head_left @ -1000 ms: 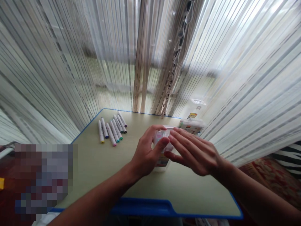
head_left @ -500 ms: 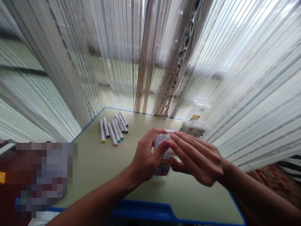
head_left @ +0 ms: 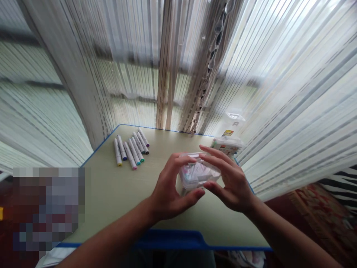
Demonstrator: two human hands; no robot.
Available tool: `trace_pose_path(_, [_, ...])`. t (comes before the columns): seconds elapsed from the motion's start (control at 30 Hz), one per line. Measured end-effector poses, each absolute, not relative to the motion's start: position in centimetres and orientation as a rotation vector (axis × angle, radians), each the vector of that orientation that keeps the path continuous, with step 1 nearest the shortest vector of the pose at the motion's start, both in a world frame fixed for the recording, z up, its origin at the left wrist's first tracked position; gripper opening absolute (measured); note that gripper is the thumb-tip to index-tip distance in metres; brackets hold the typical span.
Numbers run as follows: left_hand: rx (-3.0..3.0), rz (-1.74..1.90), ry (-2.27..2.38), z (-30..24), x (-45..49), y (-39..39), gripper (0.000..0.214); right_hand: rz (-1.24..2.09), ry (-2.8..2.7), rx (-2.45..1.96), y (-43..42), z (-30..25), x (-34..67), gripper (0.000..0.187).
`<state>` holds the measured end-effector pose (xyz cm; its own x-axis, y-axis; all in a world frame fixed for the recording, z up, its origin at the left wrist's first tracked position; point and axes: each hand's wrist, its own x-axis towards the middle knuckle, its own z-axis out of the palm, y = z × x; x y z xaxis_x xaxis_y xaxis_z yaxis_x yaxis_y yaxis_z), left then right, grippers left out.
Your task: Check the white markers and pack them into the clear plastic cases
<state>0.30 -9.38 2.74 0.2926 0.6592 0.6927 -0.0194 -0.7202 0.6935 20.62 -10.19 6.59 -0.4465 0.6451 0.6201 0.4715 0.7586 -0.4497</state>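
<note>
A clear plastic marker box (head_left: 198, 175) with coloured caps showing through its lid is held above the desk between both hands. My left hand (head_left: 170, 190) grips its left side, thumb under the near edge and fingers curled over the far corner. My right hand (head_left: 231, 178) clasps its right side, fingers stretched across the top. The box is tilted, its lid facing me.
Several loose markers (head_left: 131, 149) lie in a row at the desk's far left. A second clear box (head_left: 227, 145) stands at the far right corner. The green desk (head_left: 111, 193) has a blue rim. Striped sheer curtains hang close behind and to the right.
The box stood upright on the desk under both hands; now it is lifted and tipped with its lid toward me, and both hands have shifted to its sides.
</note>
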Motion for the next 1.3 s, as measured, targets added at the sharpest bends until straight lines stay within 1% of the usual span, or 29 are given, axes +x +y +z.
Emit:
trace_pose_path(0.1, [2.068,1.521,0.568,2.6,0.4,-9.5,0.054,0.293,-2.051,-0.806,-10.9,5.8,20.2,0.05])
trace_pose_path(0.23, [2.133,1.556,0.531,2.5,0.6,-9.4,0.051,0.228,-1.957,-0.807,-11.8,5.3,19.4,0.045])
trace_pose_path(0.33, [2.133,1.508,0.503,2.4,0.4,-9.2,0.051,0.199,-1.934,-0.809,-12.0,5.1,19.2,0.044])
trace_pose_path(0.43, [2.119,1.432,0.5,2.2,0.1,-9.1,0.052,0.205,-1.96,-0.8,-12.0,5.0,19.3,0.046])
trace_pose_path(0.57, [2.115,1.433,0.479,2.1,0.1,-9.0,0.051,0.176,-1.964,-0.785,-12.1,4.8,19.4,0.051])
trace_pose_path(0.83, [2.105,1.458,0.511,2.1,0.7,-9.3,0.046,0.252,-1.809,-0.788,-12.5,4.4,18.3,0.045])
trace_pose_path(1.3, [2.095,1.428,0.512,2.5,0.5,-9.7,0.046,0.334,-1.787,-0.764,-12.8,4.1,18.4,0.051])
